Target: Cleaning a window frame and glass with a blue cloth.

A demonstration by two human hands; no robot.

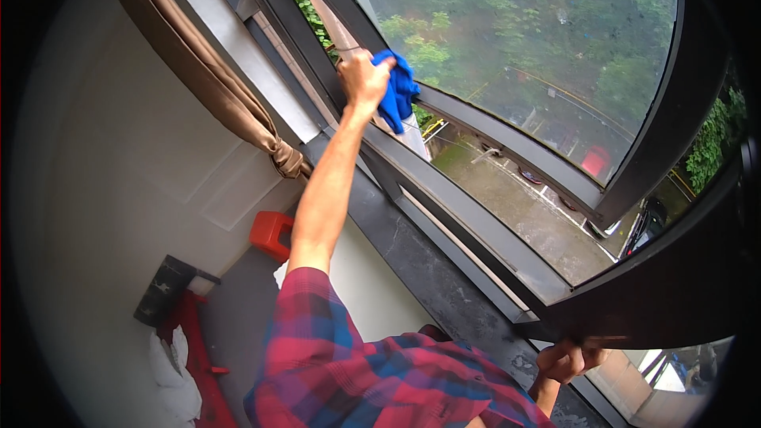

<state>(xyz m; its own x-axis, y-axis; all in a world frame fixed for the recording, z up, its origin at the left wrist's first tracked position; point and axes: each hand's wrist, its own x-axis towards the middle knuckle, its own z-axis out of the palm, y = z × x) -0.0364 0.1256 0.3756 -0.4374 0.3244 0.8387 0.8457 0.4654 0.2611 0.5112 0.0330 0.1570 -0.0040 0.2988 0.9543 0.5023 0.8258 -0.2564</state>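
Note:
My left arm, in a red and blue plaid sleeve, stretches up to the open window. The left hand (365,81) is closed on a bunched blue cloth (396,95), which lies against the dark edge of the tilted-out window sash (507,141). Down at the right, my right hand (564,361) is curled at the lower edge of a dark window frame (634,309) and seems to grip it; part of its fingers is hidden there. Between the two hands runs the grey lower window track (476,231).
A dark, stained sill (428,269) runs below the window. A tied brown curtain (230,103) hangs at the left. On the floor side are a red-orange plastic container (272,235) and a red piece of furniture (208,364) with white bags. Outside, far below, lies a parking area.

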